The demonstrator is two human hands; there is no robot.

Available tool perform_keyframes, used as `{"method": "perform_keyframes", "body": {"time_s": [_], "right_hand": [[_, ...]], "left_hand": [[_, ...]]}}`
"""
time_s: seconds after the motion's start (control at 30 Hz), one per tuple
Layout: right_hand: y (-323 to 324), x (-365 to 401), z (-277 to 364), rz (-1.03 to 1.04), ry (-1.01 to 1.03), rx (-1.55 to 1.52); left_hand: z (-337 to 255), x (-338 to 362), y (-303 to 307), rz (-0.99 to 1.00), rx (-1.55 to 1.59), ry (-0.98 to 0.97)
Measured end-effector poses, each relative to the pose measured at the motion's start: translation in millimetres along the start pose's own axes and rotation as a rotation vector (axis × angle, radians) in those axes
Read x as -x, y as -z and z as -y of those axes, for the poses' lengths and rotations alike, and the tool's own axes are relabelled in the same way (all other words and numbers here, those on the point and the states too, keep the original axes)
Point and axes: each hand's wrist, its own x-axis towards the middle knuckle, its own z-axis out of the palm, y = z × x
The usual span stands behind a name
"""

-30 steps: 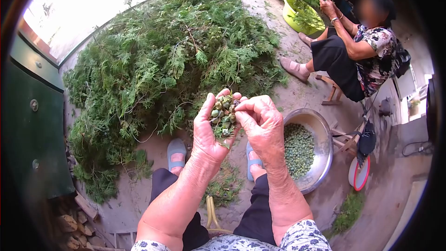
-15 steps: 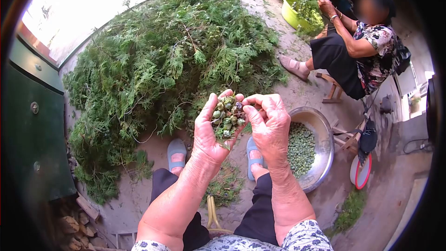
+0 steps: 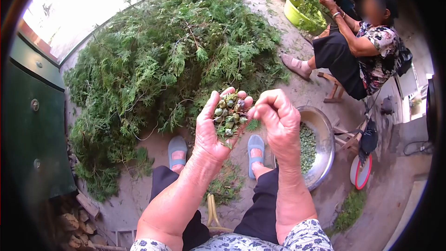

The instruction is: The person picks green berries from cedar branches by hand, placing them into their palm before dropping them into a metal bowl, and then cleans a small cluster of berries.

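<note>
A cluster of round green cones (image 3: 228,115) with small leafy bits rests in my left hand (image 3: 209,130), which is cupped palm up with its fingers curled round them. Just to the right, my right hand (image 3: 279,123) is raised with thumb and fingertips pinched together around a small green sprig (image 3: 253,125). Beneath and to the right of that hand stands a metal basin (image 3: 326,146) holding many loose green cones (image 3: 307,148), partly hidden by my right hand and forearm.
A big pile of green branches (image 3: 153,65) covers the floor ahead. At the upper right a seated co-worker (image 3: 367,42) handles sprigs by a yellow-green basin (image 3: 291,11). A red-rimmed round object (image 3: 361,172) lies right, firewood (image 3: 76,225) lower left.
My right hand has moved right, away from the cones in my left hand, which stays nearly in place. The co-worker's hands have shifted slightly up from the yellow-green basin.
</note>
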Motion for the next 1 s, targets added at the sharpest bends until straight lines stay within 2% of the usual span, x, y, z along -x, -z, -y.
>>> {"method": "perform_keyframes", "body": {"time_s": [0.07, 0.13, 0.2, 0.23, 0.27, 0.37, 0.4, 0.47, 0.63, 0.7, 0.73, 0.8, 0.87, 0.93, 0.97, 1.0], "right_hand": [[17.8, -9.2, -1.4, 0.689, 0.167, -0.394], [15.1, -7.1, -6.4, 0.721, 0.159, -0.494], [-1.0, -2.0, -7.2, 0.163, 0.017, -0.156], [-3.2, -1.3, -3.2, 0.112, -0.117, -0.156], [-5.0, -1.3, -4.6, 0.108, -0.118, -0.153], [-10.7, -2.4, -11.9, 0.135, 0.155, 0.174], [-10.6, -1.9, -12.9, 0.136, 0.154, 0.174], [-8.4, -0.3, -14.6, 0.155, 0.104, 0.158], [-9.0, 3.6, -15.6, 0.177, 0.008, 0.092], [-11.5, 5.2, -19.6, 0.117, -0.137, -0.168], [-10.0, 4.5, -17.0, 0.118, -0.136, -0.169], [-0.7, 1.5, -7.9, -0.053, -0.211, -0.308], [15.0, -0.7, -5.3, -0.056, -0.188, -0.336], [31.9, -6.6, 6.0, 0.759, -0.014, -0.488], [32.7, -5.2, 13.1, 0.888, -0.066, -0.437], [27.5, -3.0, 13.1, 0.890, -0.068, -0.438]], "left_hand": [[-1.2, -2.5, 1.5, 0.003, 0.003, -0.004], [-0.4, -0.7, 1.3, 0.005, -0.015, -0.011], [-0.8, -1.1, 5.8, 0.051, -0.033, 0.035], [3.3, 2.7, -1.5, -0.007, -0.093, 0.033], [3.6, 2.9, -0.7, -0.006, -0.093, 0.037], [3.7, 2.9, 3.3, -0.057, -0.112, 0.127], [4.4, 2.3, 6.0, -0.059, -0.112, 0.127], [6.7, 1.2, 12.0, 0.005, -0.145, 0.151], [10.5, 1.6, 14.3, -0.051, -0.151, 0.164], [10.5, 1.1, 14.8, 0.042, -0.072, 0.170], [10.3, 1.6, 12.0, 0.042, -0.071, 0.168], [10.3, 3.2, 3.9, 0.014, -0.080, 0.098], [7.1, 1.7, 6.6, 0.022, -0.045, 0.087], [5.5, -1.7, 5.0, -0.014, -0.065, 0.041], [5.0, -2.6, 7.5, 0.047, -0.017, 0.063], [4.9, -2.0, 6.2, 0.044, -0.016, 0.062]]}}
